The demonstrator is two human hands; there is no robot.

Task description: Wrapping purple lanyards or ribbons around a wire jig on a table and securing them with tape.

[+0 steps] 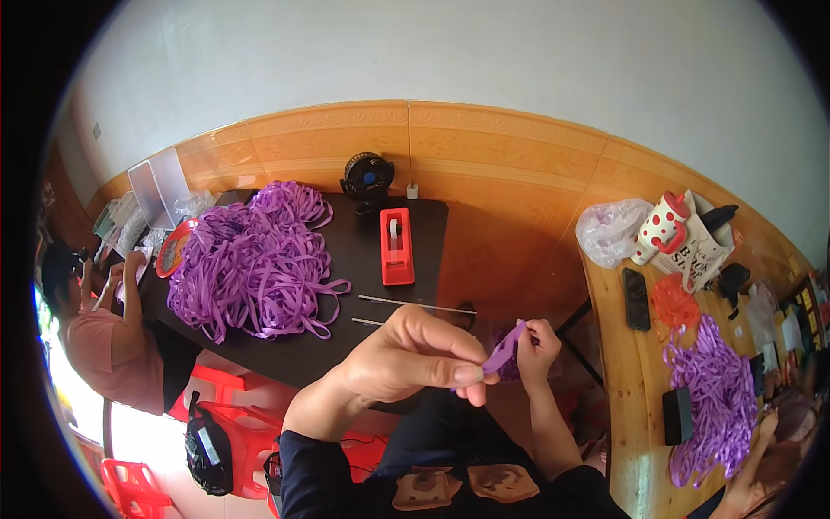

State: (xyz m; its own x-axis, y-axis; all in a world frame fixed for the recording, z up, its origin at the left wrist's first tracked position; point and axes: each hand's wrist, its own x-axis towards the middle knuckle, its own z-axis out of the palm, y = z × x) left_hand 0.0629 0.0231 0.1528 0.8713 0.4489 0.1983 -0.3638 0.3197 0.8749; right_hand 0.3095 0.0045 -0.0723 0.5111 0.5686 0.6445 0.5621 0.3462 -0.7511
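Here both hands' fingers [462, 374] pinch a purple ribbon [504, 353]

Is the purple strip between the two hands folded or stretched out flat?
Folded, it seems: the purple strip bends into a short loop between the left hand and the right hand, both pinching it.

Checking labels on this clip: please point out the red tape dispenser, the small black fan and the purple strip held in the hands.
red tape dispenser [397, 247]: head view, middle of its body.
small black fan [367, 175]: head view, front grille.
purple strip [503, 351]: head view, stretch between both hands.
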